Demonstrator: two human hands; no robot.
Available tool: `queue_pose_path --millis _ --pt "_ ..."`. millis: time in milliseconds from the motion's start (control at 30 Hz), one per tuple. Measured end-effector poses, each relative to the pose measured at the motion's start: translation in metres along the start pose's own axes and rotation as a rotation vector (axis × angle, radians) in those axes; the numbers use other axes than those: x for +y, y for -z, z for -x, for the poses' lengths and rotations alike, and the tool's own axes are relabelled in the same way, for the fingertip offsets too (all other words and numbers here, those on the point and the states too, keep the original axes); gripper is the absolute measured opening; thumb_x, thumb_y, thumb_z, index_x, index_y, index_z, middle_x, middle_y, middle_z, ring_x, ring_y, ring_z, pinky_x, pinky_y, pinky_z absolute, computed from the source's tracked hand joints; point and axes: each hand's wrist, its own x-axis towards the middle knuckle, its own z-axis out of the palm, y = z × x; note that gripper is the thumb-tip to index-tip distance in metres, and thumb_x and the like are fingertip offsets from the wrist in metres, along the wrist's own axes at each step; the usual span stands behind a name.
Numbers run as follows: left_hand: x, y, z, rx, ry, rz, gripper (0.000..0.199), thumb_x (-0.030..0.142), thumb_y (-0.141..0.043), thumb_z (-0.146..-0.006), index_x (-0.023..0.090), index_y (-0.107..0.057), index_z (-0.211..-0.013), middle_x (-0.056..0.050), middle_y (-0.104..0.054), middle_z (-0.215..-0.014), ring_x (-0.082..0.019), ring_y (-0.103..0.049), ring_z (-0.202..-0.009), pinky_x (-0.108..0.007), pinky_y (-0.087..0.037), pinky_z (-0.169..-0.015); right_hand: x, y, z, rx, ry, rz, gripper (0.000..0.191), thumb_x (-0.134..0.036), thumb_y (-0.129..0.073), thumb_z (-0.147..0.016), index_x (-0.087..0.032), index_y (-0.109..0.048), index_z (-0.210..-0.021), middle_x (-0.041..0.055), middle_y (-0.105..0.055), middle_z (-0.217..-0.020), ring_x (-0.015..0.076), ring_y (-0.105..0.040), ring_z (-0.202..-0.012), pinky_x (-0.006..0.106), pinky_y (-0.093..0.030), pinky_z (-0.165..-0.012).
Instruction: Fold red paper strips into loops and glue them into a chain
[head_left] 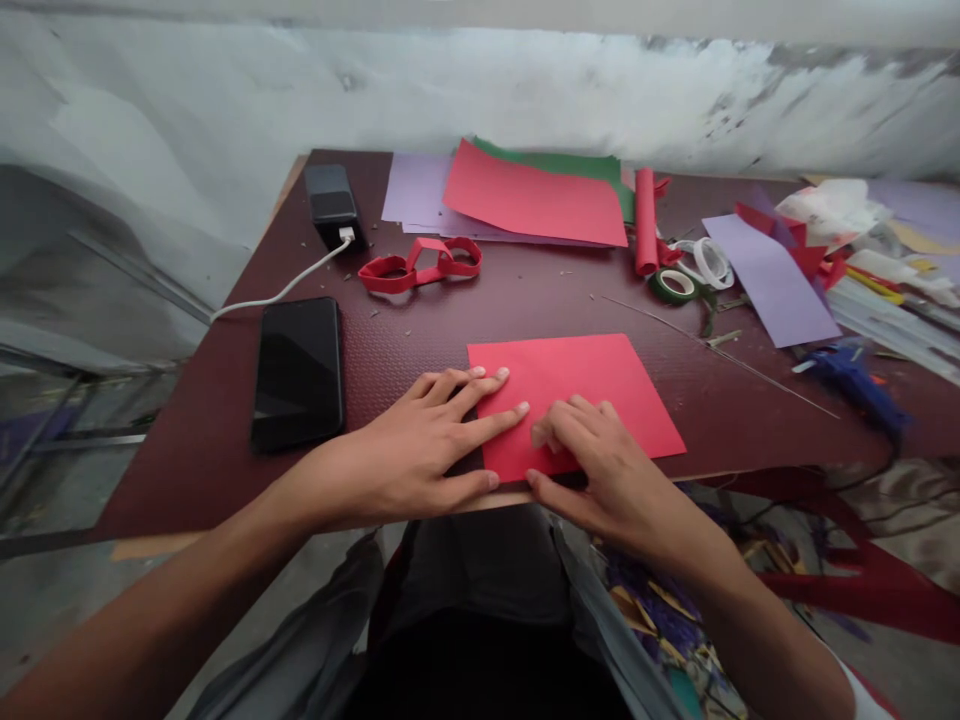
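Note:
A sheet of red paper (pixel 585 385) lies flat near the table's front edge. My left hand (pixel 427 435) is open, with its fingers spread and their tips resting on the sheet's left part. On the paper's front part is my right hand (pixel 592 450). Its fingers are bent and slightly blurred, while its thumb reaches out apart from them to the paper's near edge. I see nothing held in either hand.
A phone (pixel 298 375) lies left of my hands, behind it a black device (pixel 332 205) with a white cable (pixel 289 287). Red paper rings (pixel 420 265), stacked sheets (pixel 536 195), a red roll (pixel 645 222), green tape (pixel 674 286), a thin wire (pixel 720 350) and a blue glue gun (pixel 859 385) lie around.

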Motion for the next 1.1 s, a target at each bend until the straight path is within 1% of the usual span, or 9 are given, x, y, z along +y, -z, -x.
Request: queue_pose_path --millis 167,433,533,700,800,867,933,1000,1100 --pt "-0.001 0.0 0.001 -0.043 0.0 -0.025 0.068 0.049 -0.054 -0.107 0.031 -0.034 -0.169 -0.016 -0.026 -0.178 -0.038 -0.032 -0.16 -0.057 -0.03 -0.123 0.016 0.01 0.013 -0.025 -0.041 0.004 0.012 -0.019 -0.059 -0.096 -0.024 -0.049 -0.098 0.0031 -0.065 -0.096 0.0229 -0.052 -0.088 0.036 -0.034 -0.08" --pt "-0.002 0.001 0.0 -0.089 0.019 -0.039 0.07 0.049 -0.053 -0.107 0.034 -0.028 -0.17 -0.016 -0.017 -0.18 -0.039 -0.027 -0.162 -0.061 -0.03 -0.123 0.049 0.032 0.036 0.011 -0.12 0.01 0.012 -0.026 -0.064 -0.097 -0.024 -0.052 -0.097 0.0017 -0.063 -0.095 0.0209 -0.055 -0.085 0.037 -0.038 -0.081" --pt "-0.003 0.001 0.001 -0.093 0.018 -0.036 0.069 0.048 -0.052 -0.107 0.034 -0.028 -0.17 -0.016 -0.017 -0.18 -0.039 -0.027 -0.162 -0.062 -0.03 -0.122 0.068 0.039 0.051 0.042 -0.169 0.04 0.014 -0.03 -0.066 -0.096 -0.025 -0.053 -0.098 0.0014 -0.062 -0.092 0.0206 -0.055 -0.082 0.037 -0.04 -0.079" --pt "-0.004 0.002 0.0 -0.09 0.013 -0.018 0.068 0.048 -0.051 -0.108 0.035 -0.028 -0.17 -0.015 -0.019 -0.18 -0.039 -0.028 -0.161 -0.061 -0.03 -0.123 0.11 0.056 0.076 0.052 -0.251 0.005 0.019 -0.035 -0.07 -0.095 -0.027 -0.053 -0.096 0.0007 -0.057 -0.087 0.0206 -0.052 -0.075 0.036 -0.041 -0.068" --pt "-0.003 0.003 0.0 -0.104 0.03 -0.01 0.068 0.048 -0.051 -0.108 0.035 -0.028 -0.17 -0.015 -0.018 -0.18 -0.04 -0.027 -0.161 -0.062 -0.029 -0.123 0.126 0.067 0.084 0.065 -0.261 -0.009 0.017 -0.032 -0.07 -0.092 -0.029 -0.054 -0.095 0.0014 -0.058 -0.086 0.0224 -0.053 -0.075 0.037 -0.042 -0.066" --pt "-0.003 0.003 -0.001 -0.12 0.044 -0.001 0.069 0.049 -0.052 -0.107 0.036 -0.028 -0.17 -0.015 -0.017 -0.18 -0.041 -0.026 -0.161 -0.063 -0.029 -0.123 0.124 0.069 0.083 0.095 -0.255 -0.002 0.014 -0.028 -0.067 -0.09 -0.029 -0.053 -0.094 0.0018 -0.059 -0.087 0.0239 -0.054 -0.076 0.038 -0.043 -0.068" --pt "-0.003 0.004 -0.002 -0.134 0.054 0.008 0.069 0.049 -0.052 -0.107 0.036 -0.028 -0.17 -0.014 -0.016 -0.181 -0.042 -0.026 -0.161 -0.063 -0.028 -0.123 0.108 0.066 0.075 0.12 -0.252 -0.027 0.013 -0.028 -0.065 -0.091 -0.028 -0.052 -0.093 0.0014 -0.059 -0.087 0.0238 -0.055 -0.077 0.038 -0.042 -0.07" --pt "-0.002 0.004 -0.002 -0.147 0.057 0.014 0.07 0.048 -0.053 -0.106 0.036 -0.028 -0.17 -0.014 -0.015 -0.181 -0.043 -0.026 -0.161 -0.064 -0.028 -0.123 0.082 0.056 0.061 0.14 -0.21 -0.065 0.014 -0.029 -0.066 -0.093 -0.027 -0.052 -0.094 0.0001 -0.058 -0.086 0.022 -0.053 -0.077 0.036 -0.041 -0.073" --pt "-0.001 0.005 -0.003 -0.133 0.051 0.011 0.07 0.047 -0.054 -0.106 0.035 -0.029 -0.17 -0.015 -0.016 -0.18 -0.044 -0.028 -0.16 -0.064 -0.028 -0.122 0.036 0.034 0.032 0.041 -0.053 -0.094 0.014 -0.021 -0.064 -0.093 -0.024 -0.05 -0.093 0.0005 -0.061 -0.089 0.0209 -0.054 -0.082 0.034 -0.038 -0.077"
